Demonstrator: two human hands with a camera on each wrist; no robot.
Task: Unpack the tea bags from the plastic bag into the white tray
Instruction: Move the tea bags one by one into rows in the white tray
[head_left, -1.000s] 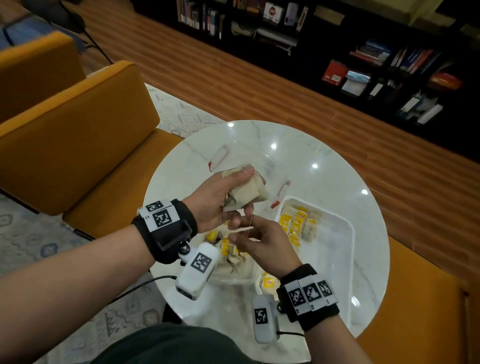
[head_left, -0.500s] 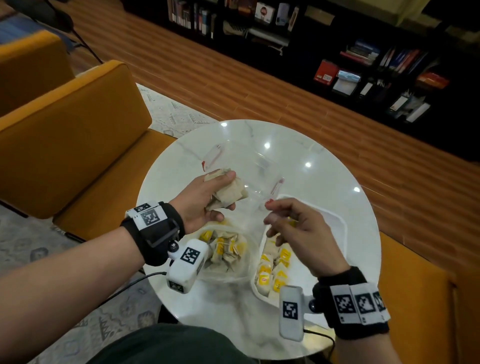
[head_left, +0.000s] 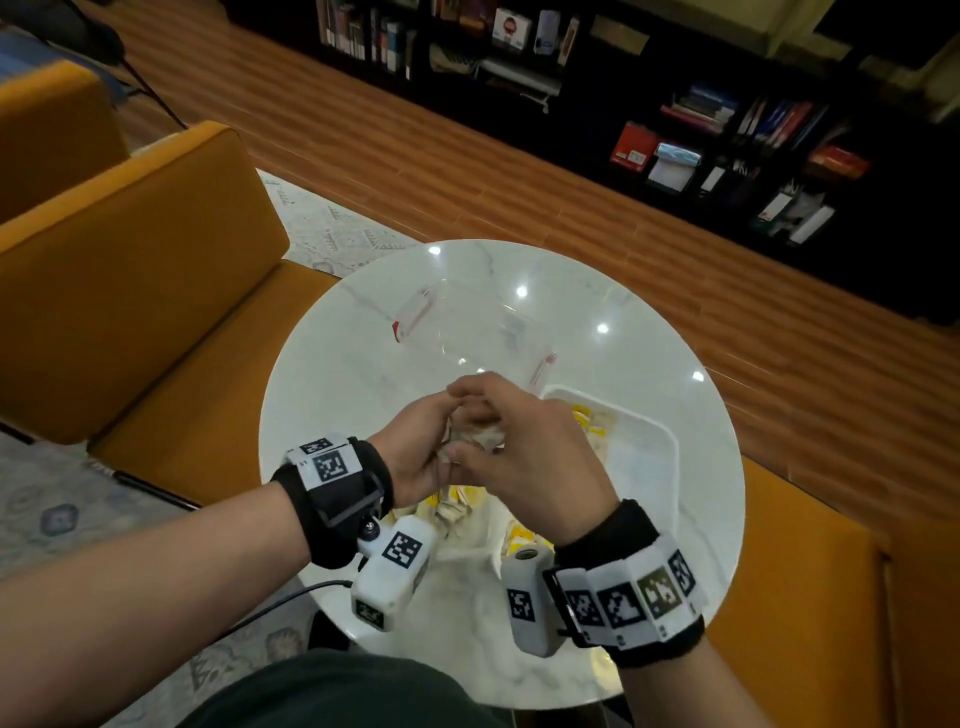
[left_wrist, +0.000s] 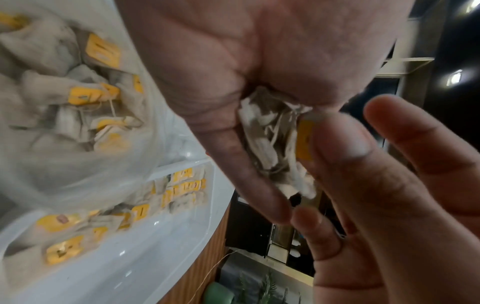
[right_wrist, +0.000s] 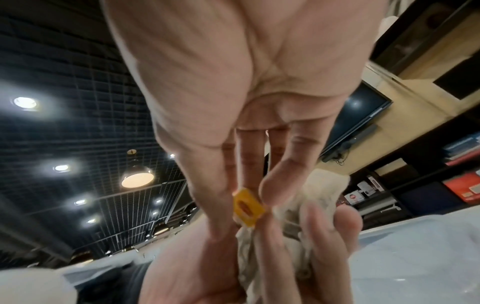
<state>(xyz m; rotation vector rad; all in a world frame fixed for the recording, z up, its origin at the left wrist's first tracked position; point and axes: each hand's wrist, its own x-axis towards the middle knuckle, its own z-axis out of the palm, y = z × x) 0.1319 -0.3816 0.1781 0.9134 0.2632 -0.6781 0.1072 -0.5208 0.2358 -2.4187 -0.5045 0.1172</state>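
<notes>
- A clump of tea bags (left_wrist: 275, 148) is gripped in the left hand (head_left: 415, 447) above the bag (left_wrist: 78, 115), beside the tray (head_left: 649, 457).
- One yellow tag (right_wrist: 248, 207) is pinched by the right hand (head_left: 524, 457); tangled strings could drag extra bags out, dropping them onto the desk (head_left: 649, 332).

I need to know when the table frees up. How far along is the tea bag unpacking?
Partway. Done: a row of tea bags already lies in the white tray. In hand: the left hand grips a bunch of tea bags, and the right hand pinches a yellow tag on one of them. Left: a good pile remains in the plastic bag.
</notes>
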